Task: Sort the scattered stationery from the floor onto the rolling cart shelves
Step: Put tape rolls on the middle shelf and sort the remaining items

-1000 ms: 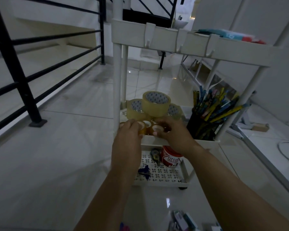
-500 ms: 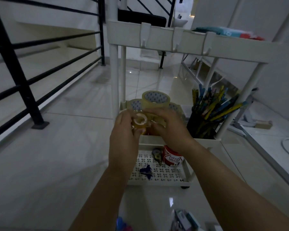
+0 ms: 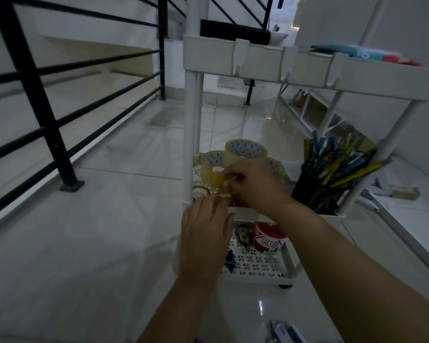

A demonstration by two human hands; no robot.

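The white rolling cart point(image 3: 191, 144) stands in front of me. Its middle shelf carries a big clear tape roll point(image 3: 245, 151) stacked on other big rolls. My right hand point(image 3: 255, 186) reaches over this shelf and pinches a small yellowish tape roll point(image 3: 217, 174) against the big ones. Another small tape roll point(image 3: 200, 191) lies at the shelf's front left corner. My left hand point(image 3: 206, 233) is blurred just in front of it, fingers loose and holding nothing. More stationery point(image 3: 282, 330) lies on the floor at the bottom edge.
A black cup of pencils point(image 3: 315, 194) fills the middle shelf's right end. On the bottom shelf are a red and white tub point(image 3: 268, 240), a correction tape point(image 3: 242, 233) and a blue item point(image 3: 229, 258). A teal packet point(image 3: 362, 54) tops the cart. A black railing point(image 3: 35, 95) runs along the left.
My left hand has let go of a small roll and drawn back toward me. A small roll now lies at the shelf's front left corner. My right hand moved further in.
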